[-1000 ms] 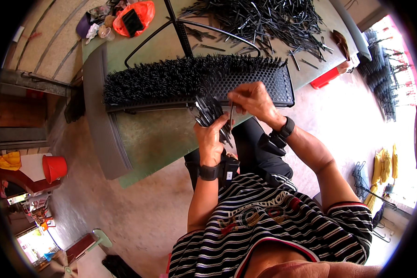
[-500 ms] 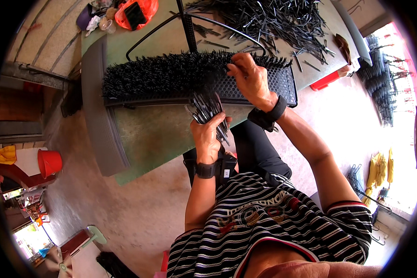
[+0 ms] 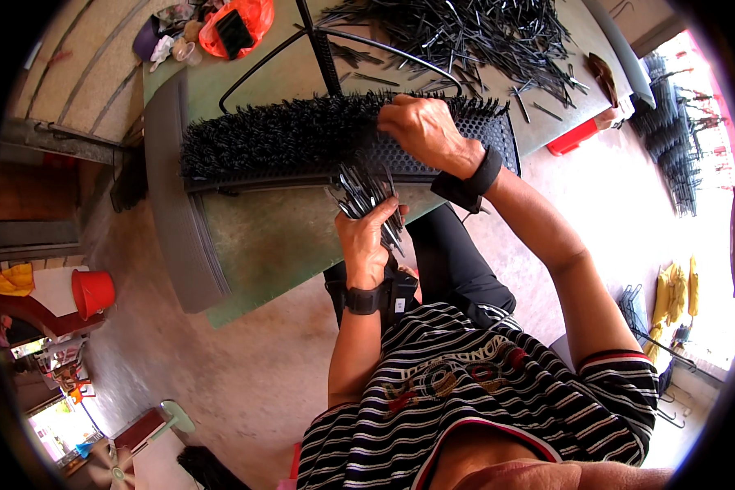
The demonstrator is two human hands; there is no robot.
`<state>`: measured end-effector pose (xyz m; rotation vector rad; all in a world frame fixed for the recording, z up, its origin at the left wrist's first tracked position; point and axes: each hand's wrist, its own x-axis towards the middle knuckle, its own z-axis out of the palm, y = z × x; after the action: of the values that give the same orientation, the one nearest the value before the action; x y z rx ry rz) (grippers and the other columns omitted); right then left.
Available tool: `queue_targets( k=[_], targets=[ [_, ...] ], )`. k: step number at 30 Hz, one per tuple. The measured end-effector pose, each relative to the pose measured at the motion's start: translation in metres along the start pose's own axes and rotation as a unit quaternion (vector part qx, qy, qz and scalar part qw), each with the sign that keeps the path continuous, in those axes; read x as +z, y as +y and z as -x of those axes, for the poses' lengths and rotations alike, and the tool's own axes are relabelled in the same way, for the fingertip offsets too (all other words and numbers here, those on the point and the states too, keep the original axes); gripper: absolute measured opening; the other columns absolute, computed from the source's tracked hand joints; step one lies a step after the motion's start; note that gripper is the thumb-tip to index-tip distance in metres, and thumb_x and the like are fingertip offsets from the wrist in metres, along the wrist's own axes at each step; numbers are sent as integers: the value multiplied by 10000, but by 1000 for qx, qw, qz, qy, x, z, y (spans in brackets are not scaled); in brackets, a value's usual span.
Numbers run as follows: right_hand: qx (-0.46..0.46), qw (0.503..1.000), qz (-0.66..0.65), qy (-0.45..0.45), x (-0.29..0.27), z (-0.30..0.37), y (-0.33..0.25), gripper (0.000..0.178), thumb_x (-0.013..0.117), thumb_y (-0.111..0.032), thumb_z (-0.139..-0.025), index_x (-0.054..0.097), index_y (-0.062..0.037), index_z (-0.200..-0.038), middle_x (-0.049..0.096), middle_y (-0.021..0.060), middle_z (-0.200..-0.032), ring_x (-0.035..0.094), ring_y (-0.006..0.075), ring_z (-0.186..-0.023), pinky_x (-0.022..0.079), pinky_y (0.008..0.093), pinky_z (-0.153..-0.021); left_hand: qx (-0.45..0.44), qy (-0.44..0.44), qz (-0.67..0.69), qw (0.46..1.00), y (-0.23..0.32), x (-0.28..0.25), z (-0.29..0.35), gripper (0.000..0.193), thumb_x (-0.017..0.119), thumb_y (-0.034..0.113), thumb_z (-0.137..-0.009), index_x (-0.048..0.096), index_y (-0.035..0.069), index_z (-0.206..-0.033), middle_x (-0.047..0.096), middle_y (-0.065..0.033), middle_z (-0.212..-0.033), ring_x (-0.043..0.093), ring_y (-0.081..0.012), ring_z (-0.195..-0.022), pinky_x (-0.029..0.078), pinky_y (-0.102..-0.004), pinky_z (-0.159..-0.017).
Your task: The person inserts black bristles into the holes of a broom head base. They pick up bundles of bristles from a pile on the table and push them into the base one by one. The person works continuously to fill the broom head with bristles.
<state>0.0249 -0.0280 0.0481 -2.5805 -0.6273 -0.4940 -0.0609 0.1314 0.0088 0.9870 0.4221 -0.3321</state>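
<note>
A black perforated panel [image 3: 488,140] with a wire frame lies on the green table [image 3: 278,261]. Dense black bristle tufts [image 3: 269,139] cover its left and middle part, while bare holes show along the right. My left hand [image 3: 366,233] is closed round a bundle of thin black strips [image 3: 363,192] just below the panel's near edge. Over the border between tufts and bare holes, my right hand [image 3: 425,131] has its fingers pinched together at the panel. Whatever is in that pinch is hidden by the hand.
A large heap of loose black strips [image 3: 474,41] covers the table's far right. Grey sheets [image 3: 180,237] hang over the table's left end. At the far left lie an orange plastic bag [image 3: 257,20] and a dark phone [image 3: 234,31]. A red bucket [image 3: 94,292] stands left.
My right hand has moved a little left along the panel, and its fingers have turned down toward the holes. My left hand keeps its place with the bundle.
</note>
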Motion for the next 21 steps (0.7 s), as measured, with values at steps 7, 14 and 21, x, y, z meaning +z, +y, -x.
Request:
queue_targets(
  k=[7, 14, 21],
  targets=[
    [164, 958, -221, -74, -6, 32, -19, 203, 692, -172, -767, 657, 19, -828, 634, 104, -639, 611, 161, -549, 468, 279, -501, -18, -6, 6, 1000, 0, 2, 0, 262, 686, -65, -709, 620, -20, -959, 660, -126, -824, 649, -256, -621, 522, -324, -526],
    [270, 892, -339, 129, -15, 27, -18, 153, 607, -57, -824, 545, 28, -934, 637, 121, -675, 649, 153, -572, 487, 255, -502, -15, -5, 13, 1000, -5, 1, -3, 254, 671, -67, -712, 614, -20, -955, 656, -118, -832, 646, -243, -620, 522, -323, -526],
    [164, 941, -239, 176, 10, 26, 0, 224, 563, -29, -863, 434, -19, -1046, 638, 147, -701, 676, 239, -662, 492, 306, -509, -10, -12, 0, 1000, -4, -1, -1, 259, 639, -81, -704, 609, -22, -954, 632, -94, -783, 643, -241, -621, 517, -323, -538]
  ],
)
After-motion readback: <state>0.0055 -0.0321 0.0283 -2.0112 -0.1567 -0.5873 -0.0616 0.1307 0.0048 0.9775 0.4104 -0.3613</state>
